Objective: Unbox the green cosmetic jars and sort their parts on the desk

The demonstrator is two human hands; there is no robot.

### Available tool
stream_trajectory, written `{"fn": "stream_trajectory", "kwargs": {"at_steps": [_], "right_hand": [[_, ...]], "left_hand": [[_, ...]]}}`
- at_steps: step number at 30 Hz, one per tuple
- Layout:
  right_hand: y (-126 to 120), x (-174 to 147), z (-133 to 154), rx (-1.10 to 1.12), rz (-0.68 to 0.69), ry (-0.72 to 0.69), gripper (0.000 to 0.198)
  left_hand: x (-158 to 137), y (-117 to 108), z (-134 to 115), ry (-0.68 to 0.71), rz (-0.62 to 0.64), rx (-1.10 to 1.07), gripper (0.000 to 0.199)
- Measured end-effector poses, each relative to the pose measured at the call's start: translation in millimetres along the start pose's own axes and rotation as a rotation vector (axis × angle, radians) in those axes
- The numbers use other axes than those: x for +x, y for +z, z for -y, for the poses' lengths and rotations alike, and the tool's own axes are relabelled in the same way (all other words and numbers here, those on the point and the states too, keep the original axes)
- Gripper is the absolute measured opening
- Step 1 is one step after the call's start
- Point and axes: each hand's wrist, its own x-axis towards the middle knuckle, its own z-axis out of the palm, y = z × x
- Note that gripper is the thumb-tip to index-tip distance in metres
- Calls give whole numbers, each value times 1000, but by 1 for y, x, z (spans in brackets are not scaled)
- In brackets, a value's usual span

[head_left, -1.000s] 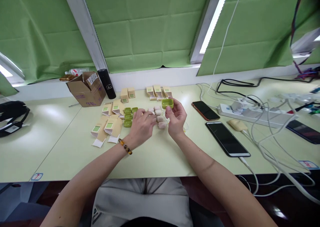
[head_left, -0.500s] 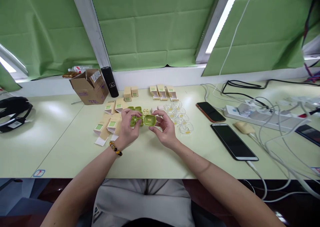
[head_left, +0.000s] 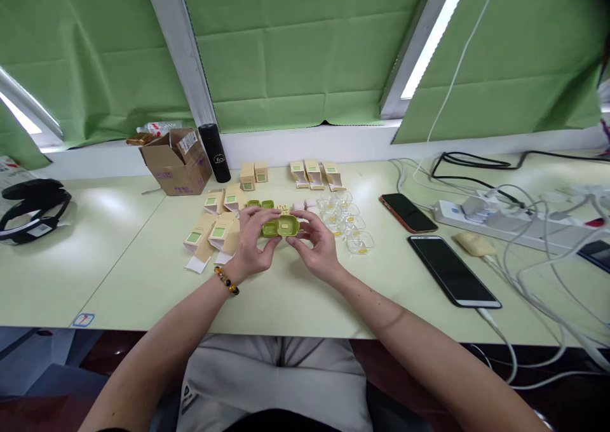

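Note:
A small olive-green case (head_left: 288, 226), with rounded corners and a pale patch inside, is held up between both hands over the table. My left hand (head_left: 257, 238) pinches its left part between fingers and thumb, and my right hand (head_left: 312, 240) grips the right edge. Whether the green section at its left is joined to it I cannot tell. Behind the left fingers lie more green pieces (head_left: 267, 204), partly covered. Small yellowish pieces (head_left: 282, 209) sit just beyond the held case. Pinkish-white blocks (head_left: 311, 202) and several clear plastic cups (head_left: 359, 243) lie right of my right hand.
Opened small cartons (head_left: 199, 236) stand on the left, with others (head_left: 314, 175) along the back. A cardboard box (head_left: 177, 165) and black bottle (head_left: 214, 154) are at the wall. Right are two phones (head_left: 452, 270), a power strip (head_left: 500, 225) and tangled cables. A headset (head_left: 35, 209) lies far left.
My left hand has come closer to the right, its fingers now against the green case. The view has shifted slightly, so the table contents appear a little farther right.

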Motion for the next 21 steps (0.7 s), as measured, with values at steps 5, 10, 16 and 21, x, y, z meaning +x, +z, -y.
{"fn": "stream_trajectory", "kwargs": {"at_steps": [5, 10, 16, 21], "right_hand": [[0, -1, -6, -46, -32, -33, 52], [-4, -2, -8, -60, 49, -77, 46], [-3, -3, -5, -138, 73, -133, 48], [-1, -2, -5, -214, 47, -164, 50]], "left_hand": [[2, 0, 0, 11, -49, 13, 39], [2, 2, 4, -100, -125, -18, 25], [-3, 8, 13, -292, -120, -6, 36], [-5, 11, 9, -305, -58, -15, 44]]}}
